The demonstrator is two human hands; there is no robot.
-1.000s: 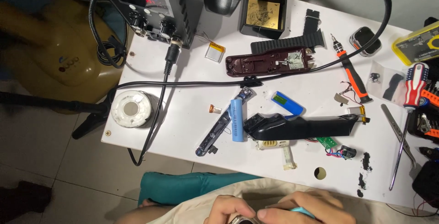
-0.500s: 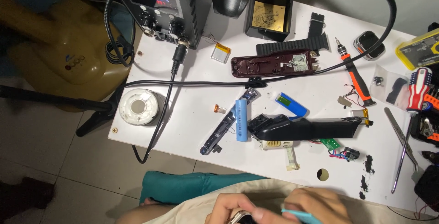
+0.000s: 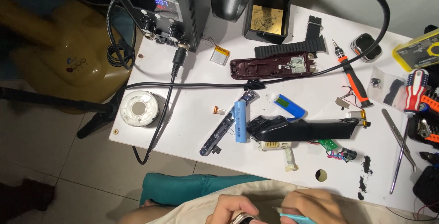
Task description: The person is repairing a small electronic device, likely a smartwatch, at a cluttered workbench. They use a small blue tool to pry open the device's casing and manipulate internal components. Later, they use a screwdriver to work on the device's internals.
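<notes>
the white rectangular worktable (image 3: 196,91) sits a little lower in my view than a second ago, as my head has tipped up. on it lie the black soldering station with red display (image 3: 160,9), the long black plastic clipper shell (image 3: 302,129) and the blue cylindrical battery cell (image 3: 240,121), none moved. my left hand (image 3: 231,209) stays curled around a small metallic part (image 3: 242,218) over my lap; my right hand (image 3: 311,205) keeps pinching a thin light-blue tool (image 3: 290,216) beside it.

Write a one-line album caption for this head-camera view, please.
Two hands, left hand holding a small metallic part, right hand with a light-blue tool, below a cluttered white table.
</notes>
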